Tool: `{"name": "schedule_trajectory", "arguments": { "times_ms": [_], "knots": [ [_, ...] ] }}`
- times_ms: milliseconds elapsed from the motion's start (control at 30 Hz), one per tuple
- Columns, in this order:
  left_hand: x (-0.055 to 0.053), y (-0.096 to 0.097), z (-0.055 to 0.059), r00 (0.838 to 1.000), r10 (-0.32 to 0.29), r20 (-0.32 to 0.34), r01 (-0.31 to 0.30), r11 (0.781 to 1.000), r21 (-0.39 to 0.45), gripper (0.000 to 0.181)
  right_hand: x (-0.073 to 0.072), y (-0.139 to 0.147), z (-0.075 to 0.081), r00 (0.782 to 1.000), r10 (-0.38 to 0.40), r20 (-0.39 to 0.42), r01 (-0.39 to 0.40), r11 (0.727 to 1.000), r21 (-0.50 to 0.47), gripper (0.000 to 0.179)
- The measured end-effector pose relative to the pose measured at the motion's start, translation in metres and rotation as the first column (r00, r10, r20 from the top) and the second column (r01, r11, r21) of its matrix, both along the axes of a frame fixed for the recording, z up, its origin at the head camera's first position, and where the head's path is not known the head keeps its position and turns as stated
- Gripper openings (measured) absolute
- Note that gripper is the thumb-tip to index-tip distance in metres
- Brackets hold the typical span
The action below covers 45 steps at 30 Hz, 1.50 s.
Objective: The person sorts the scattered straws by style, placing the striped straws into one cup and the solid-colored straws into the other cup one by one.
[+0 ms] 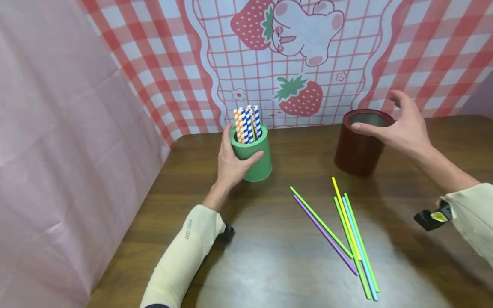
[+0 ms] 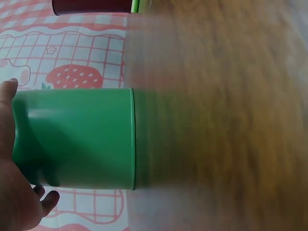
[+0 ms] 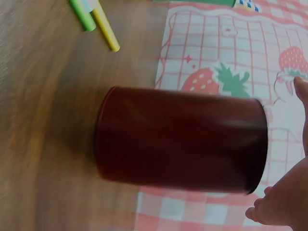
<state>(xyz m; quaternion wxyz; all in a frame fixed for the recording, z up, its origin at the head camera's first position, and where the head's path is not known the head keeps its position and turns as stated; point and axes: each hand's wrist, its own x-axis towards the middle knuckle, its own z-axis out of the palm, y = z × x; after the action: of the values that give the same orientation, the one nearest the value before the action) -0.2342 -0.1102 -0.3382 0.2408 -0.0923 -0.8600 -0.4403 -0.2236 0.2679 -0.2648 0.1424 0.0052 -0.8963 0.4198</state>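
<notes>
On the left, a green cylindrical holder stands upright with several striped paper straws in it. My left hand holds its upper part, thumb across the front and fingers along the left side. In the left wrist view the thumb and fingertips show at opposite sides of the green wall. To the right is a dark red cylindrical holder. My right hand hovers at its rim with thumb and fingers spread wide apart. The right wrist view shows space between this hand and the red wall.
Several thin coloured sticks lie on the wooden table: a purple stick, a yellow stick, a blue stick and several green ones. Behind the holders hangs a strawberry-patterned cloth; a pink curtain hangs at left.
</notes>
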Motion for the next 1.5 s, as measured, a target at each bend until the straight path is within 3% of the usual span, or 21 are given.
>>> {"name": "schedule_trajectory", "arguments": {
  "times_ms": [133,267,333,433,500,567,633,700,800,867,900,933,1000,1100,1133,1200,1300,1500],
  "knots": [
    [0.004,-0.004,0.007,0.998,0.027,-0.057,-0.027,1.000,-0.013,0.108,0.000,0.011,-0.010,1.000,-0.017,0.015,0.017,1.000,-0.011,0.106],
    [0.012,-0.005,0.015,0.980,0.061,-0.191,-0.065,0.998,-0.016,0.105,-0.001,0.020,-0.017,1.000,-0.009,0.024,0.009,1.000,-0.021,0.106],
    [0.018,-0.005,0.020,0.956,0.060,-0.288,-0.067,0.998,-0.015,0.099,-0.001,0.023,-0.020,1.000,0.012,0.028,-0.011,0.999,-0.030,0.105],
    [0.027,-0.002,0.027,0.903,0.014,-0.429,-0.038,0.998,-0.047,0.086,-0.002,0.026,-0.025,0.998,0.051,0.037,-0.048,0.997,-0.068,0.104],
    [0.034,0.002,0.031,0.873,-0.060,-0.484,0.015,0.995,-0.096,0.075,-0.004,0.026,-0.030,0.996,0.081,0.037,-0.077,0.992,-0.097,0.104],
    [0.041,0.006,0.035,0.860,-0.153,-0.487,0.089,0.984,-0.152,0.065,-0.005,0.025,-0.034,0.994,0.103,0.037,-0.099,0.989,-0.110,0.104],
    [0.048,0.011,0.036,0.865,-0.242,-0.440,0.166,0.965,-0.203,0.055,-0.006,0.024,-0.038,0.992,0.118,0.036,-0.113,0.987,-0.111,0.104],
    [0.054,0.016,0.035,0.891,-0.294,-0.347,0.218,0.946,-0.241,0.046,-0.007,0.023,-0.043,0.992,0.119,0.028,-0.116,0.988,-0.099,0.102],
    [0.062,0.027,0.031,0.945,-0.303,-0.125,0.271,0.937,-0.221,0.035,-0.006,0.021,-0.051,0.994,0.104,0.018,-0.102,0.990,-0.092,0.101],
    [0.065,0.035,0.027,0.960,-0.275,0.045,0.279,0.943,-0.181,0.029,-0.006,0.020,-0.056,0.996,0.093,0.004,-0.092,0.991,-0.100,0.100],
    [0.067,0.039,0.024,0.955,-0.263,0.136,0.283,0.947,-0.152,0.027,-0.006,0.019,-0.059,0.996,0.087,0.001,-0.087,0.991,-0.105,0.100],
    [0.067,0.043,0.021,0.939,-0.260,0.226,0.292,0.949,-0.119,0.026,-0.006,0.018,-0.062,0.997,0.079,-0.004,-0.079,0.991,-0.109,0.100],
    [0.066,0.051,0.015,0.890,-0.258,0.375,0.307,0.949,-0.076,0.027,-0.007,0.017,-0.067,0.998,0.067,-0.020,-0.069,0.989,-0.128,0.101],
    [0.066,0.062,0.004,0.814,-0.248,0.526,0.332,0.941,-0.070,0.032,-0.009,0.014,-0.074,0.998,0.043,-0.051,-0.050,0.985,-0.163,0.101],
    [0.065,0.066,0.001,0.799,-0.237,0.552,0.340,0.936,-0.090,0.033,-0.010,0.013,-0.076,0.997,0.034,-0.064,-0.045,0.982,-0.182,0.101],
    [0.064,0.073,-0.005,0.793,-0.201,0.575,0.347,0.925,-0.155,0.033,-0.011,0.011,-0.079,0.996,0.022,-0.087,-0.040,0.976,-0.214,0.103],
    [0.062,0.081,-0.010,0.807,-0.141,0.574,0.339,0.906,-0.254,0.030,-0.013,0.008,-0.078,0.993,0.011,-0.117,-0.039,0.971,-0.238,0.105],
    [0.060,0.092,-0.012,0.823,-0.097,0.559,0.325,0.889,-0.324,0.024,-0.017,-0.001,-0.072,0.986,-0.024,-0.164,-0.021,0.963,-0.268,0.106]
  ]
}}
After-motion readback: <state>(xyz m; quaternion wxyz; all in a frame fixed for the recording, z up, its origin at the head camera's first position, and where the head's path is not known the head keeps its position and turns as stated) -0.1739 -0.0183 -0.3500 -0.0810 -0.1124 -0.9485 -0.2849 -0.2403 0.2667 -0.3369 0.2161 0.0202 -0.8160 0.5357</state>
